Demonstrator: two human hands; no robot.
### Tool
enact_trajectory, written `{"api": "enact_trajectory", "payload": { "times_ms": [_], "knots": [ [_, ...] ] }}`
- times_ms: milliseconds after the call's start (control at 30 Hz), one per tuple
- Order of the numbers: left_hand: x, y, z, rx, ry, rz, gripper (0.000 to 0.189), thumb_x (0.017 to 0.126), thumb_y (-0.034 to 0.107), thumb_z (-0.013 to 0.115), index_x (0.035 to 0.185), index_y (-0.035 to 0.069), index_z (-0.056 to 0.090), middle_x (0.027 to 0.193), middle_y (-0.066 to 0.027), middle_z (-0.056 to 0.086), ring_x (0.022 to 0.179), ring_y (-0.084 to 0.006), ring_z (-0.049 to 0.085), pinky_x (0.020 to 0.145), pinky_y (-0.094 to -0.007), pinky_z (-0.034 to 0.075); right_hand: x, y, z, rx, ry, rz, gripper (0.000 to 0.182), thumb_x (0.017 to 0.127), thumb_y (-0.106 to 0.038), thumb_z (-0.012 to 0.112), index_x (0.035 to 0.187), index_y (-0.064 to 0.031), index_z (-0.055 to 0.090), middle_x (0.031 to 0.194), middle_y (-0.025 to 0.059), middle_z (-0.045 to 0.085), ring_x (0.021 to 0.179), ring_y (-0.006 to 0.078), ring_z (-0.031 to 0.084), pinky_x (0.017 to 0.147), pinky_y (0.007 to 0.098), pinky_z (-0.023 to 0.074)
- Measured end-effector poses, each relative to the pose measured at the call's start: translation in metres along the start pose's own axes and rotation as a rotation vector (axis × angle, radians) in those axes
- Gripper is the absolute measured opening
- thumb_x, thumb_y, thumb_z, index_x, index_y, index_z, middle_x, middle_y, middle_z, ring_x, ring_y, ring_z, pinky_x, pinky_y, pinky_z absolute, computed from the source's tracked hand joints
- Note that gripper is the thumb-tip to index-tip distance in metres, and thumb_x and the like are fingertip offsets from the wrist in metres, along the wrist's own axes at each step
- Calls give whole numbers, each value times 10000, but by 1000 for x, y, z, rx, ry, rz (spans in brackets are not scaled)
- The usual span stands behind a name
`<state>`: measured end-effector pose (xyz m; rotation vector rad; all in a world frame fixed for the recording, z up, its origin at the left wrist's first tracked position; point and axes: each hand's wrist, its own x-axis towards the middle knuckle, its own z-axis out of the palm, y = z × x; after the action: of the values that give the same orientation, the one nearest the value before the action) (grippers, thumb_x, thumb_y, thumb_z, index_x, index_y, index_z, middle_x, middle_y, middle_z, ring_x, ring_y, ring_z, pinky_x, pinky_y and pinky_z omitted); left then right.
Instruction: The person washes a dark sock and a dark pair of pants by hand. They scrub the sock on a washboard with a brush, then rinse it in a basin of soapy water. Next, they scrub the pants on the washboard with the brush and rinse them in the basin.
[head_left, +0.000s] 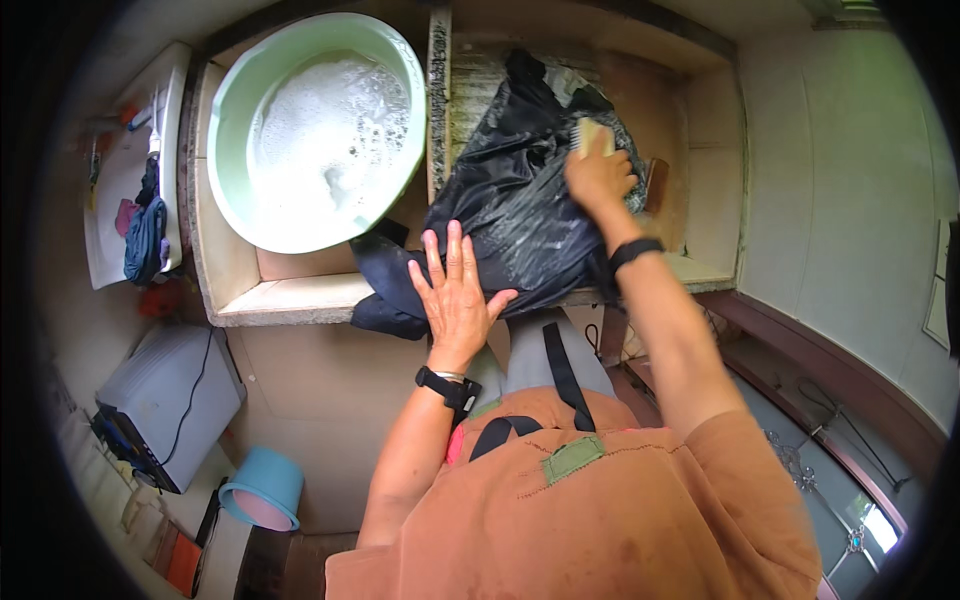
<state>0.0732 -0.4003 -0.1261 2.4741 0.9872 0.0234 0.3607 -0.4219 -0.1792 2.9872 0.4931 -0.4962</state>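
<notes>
A wet black garment (517, 202) with whitish suds lies spread over the right basin of a tiled trough, and its lower end hangs over the front edge. My left hand (454, 300) rests flat on the cloth near that edge, its fingers spread. In my right hand (602, 176) is a pale scrubbing brush (595, 137), its bristles at the upper right part of the garment. A large light green plastic basin (229, 161) with foamy water stands in the left half of the trough.
A concrete divider (439, 97) parts the trough's halves. A brown block-like object (657, 184) lies right of the garment. At the left are a white sink (176, 90) with cloths at it, a grey-white appliance (176, 397) with a cord, and a blue bucket (274, 480) on the floor.
</notes>
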Motion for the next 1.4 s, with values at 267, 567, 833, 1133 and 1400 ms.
{"api": "enact_trajectory", "payload": {
  "times_ms": [267, 567, 833, 1133, 1400],
  "knots": [
    [-6, -9, 7, 9, -33, -21, 1125, 690, 493, 908, 1554, -35, 417, 1756, -103, 208, 1618, -397, 128, 1227, -655, 146, -167, -28, -3, 74, -251, -488, 924, 963, -525, 590, 1680, -86, 205, 1313, 366, 489, 1077, 464, 589, 975, 589, 405],
    [-3, -10, 2, -120, 18, 0, 1107, 676, 478, 916, 1538, -31, 445, 1746, -91, 244, 1612, -400, 154, 1220, -658, 179, -38, -54, 3, 107, 21, -170, 788, 977, -477, 597, 1610, -96, 322, 1304, 338, 523, 1174, 479, 566, 1016, 609, 381],
    [-3, -12, 4, -121, 45, -7, 1093, 663, 459, 918, 1522, -41, 464, 1740, -102, 253, 1608, -398, 168, 1227, -640, 157, -94, -12, 21, -268, 233, -632, 790, 979, -446, 562, 1650, -101, 328, 1202, 304, 561, 1091, 449, 562, 925, 593, 408],
    [-2, -11, 5, -66, 18, 4, 1095, 685, 519, 891, 1523, -43, 463, 1738, -90, 257, 1607, -399, 165, 1223, -628, 179, -77, -8, -15, -68, 99, -745, 745, 883, -276, 685, 1564, -72, 461, 1182, 298, 562, 1045, 440, 594, 848, 527, 550],
    [1, -4, 2, 23, -3, 22, 1090, 717, 528, 883, 1530, -52, 446, 1736, -116, 248, 1603, -427, 146, 1193, -667, 220, -22, 60, -15, -109, 93, -487, 690, 907, -243, 683, 1554, -112, 481, 1194, 246, 570, 1062, 415, 590, 856, 503, 553]
  ]
}}
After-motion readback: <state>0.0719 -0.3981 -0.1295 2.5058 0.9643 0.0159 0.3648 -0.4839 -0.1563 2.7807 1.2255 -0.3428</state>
